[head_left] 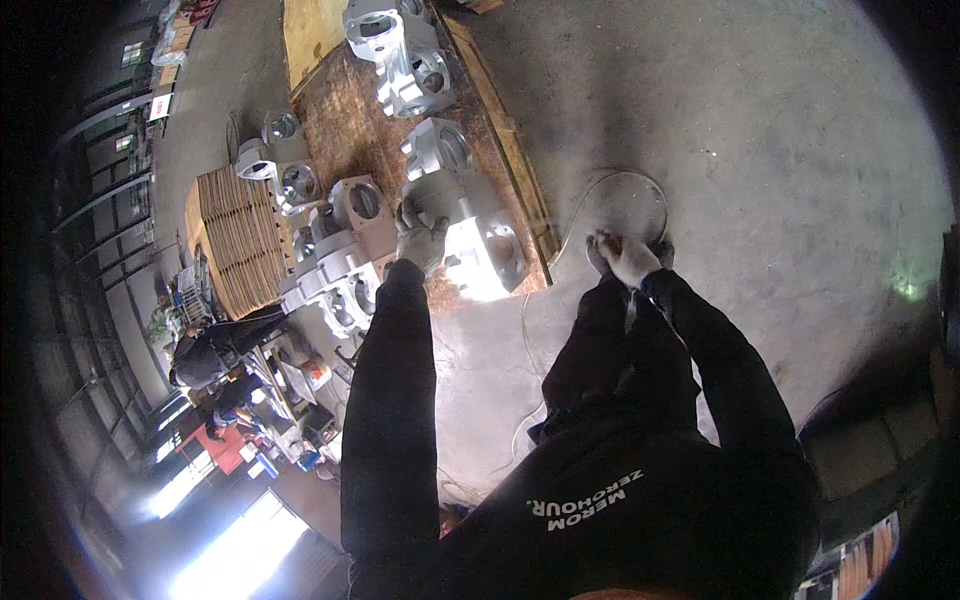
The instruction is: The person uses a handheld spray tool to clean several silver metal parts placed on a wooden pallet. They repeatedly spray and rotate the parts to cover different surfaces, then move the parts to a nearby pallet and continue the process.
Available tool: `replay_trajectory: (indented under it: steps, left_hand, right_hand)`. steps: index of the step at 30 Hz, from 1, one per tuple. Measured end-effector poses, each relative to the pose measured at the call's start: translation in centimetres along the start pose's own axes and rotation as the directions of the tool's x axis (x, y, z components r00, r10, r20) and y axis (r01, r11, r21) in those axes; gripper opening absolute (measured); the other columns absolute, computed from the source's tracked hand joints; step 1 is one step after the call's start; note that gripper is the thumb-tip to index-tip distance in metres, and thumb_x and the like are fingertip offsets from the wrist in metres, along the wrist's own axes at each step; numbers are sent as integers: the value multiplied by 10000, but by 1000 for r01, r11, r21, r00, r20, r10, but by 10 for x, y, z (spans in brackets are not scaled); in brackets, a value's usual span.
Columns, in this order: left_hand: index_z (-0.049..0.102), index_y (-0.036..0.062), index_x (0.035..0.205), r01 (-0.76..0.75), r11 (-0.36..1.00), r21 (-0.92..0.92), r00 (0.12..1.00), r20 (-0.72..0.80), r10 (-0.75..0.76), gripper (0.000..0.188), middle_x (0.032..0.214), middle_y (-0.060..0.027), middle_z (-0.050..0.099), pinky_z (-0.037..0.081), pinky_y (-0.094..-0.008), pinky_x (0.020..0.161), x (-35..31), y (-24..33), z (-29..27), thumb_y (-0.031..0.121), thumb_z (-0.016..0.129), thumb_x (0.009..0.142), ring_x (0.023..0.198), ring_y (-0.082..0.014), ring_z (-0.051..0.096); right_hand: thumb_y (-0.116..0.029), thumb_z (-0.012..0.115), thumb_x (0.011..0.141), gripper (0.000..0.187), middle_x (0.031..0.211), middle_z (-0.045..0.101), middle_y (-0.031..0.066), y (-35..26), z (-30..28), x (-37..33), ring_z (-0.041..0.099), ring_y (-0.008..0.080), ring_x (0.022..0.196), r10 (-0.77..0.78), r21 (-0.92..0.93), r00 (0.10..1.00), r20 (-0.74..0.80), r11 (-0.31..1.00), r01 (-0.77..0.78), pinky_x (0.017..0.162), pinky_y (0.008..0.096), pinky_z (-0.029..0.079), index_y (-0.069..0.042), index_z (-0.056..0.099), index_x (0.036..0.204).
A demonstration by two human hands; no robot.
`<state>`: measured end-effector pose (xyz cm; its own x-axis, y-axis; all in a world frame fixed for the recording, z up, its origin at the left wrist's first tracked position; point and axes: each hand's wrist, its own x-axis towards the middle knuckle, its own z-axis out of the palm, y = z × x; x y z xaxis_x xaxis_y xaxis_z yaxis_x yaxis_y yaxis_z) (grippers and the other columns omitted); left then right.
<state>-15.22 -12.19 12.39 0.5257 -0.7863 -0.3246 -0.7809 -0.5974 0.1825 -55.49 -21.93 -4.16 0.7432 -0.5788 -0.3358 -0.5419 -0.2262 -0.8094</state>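
My gloved left hand (420, 243) rests against a silver-grey metal casting (450, 195), its fingers curled onto the casting's side. Round openings show at the two ends of this part, and strong light glares off its near end. Away from the board, my gloved right hand (632, 262) is closed in front of my legs. Something small and dark shows at its fingers, too unclear to name. A thin hose or cable (572, 220) loops over the floor close by this hand.
A worn wooden board (345, 115) carries more castings (400, 60) at the far end and a cluster of them (345, 255) on the left. Left of it stands a stack of brown sheets (240, 240). Another person (205, 358) is by a cluttered bench at the lower left.
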Motion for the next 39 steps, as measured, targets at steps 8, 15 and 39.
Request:
replay_trajectory:
  steps: [8,15,39]
  left_hand:
    - [-4,-9,1488,-64,986,151,997,-22,69,968,1492,-330,148,385,-479,1048,16,-36,19,507,559,893,1299,-501,359]
    - [29,-8,1479,-58,994,-91,998,-12,58,1004,1493,-309,147,371,-501,1051,23,8,18,532,604,859,1309,-501,338]
    - [64,-16,1474,-9,985,-170,1000,-30,4,926,1443,-288,208,319,-442,1102,3,30,-1,375,655,878,1305,-432,344]
  right_hand:
    - [-275,469,988,330,1019,660,112,-4,6,11,615,199,753,-207,-575,974,93,788,222,627,372,472,-62,564,1221]
    - [-445,467,984,408,764,646,84,-38,-57,12,640,218,731,103,517,995,-7,852,-85,662,366,489,-70,607,1069]
    - [-543,500,943,559,830,671,148,-70,-29,144,610,276,714,427,305,850,310,802,-514,679,423,478,-12,631,1056]
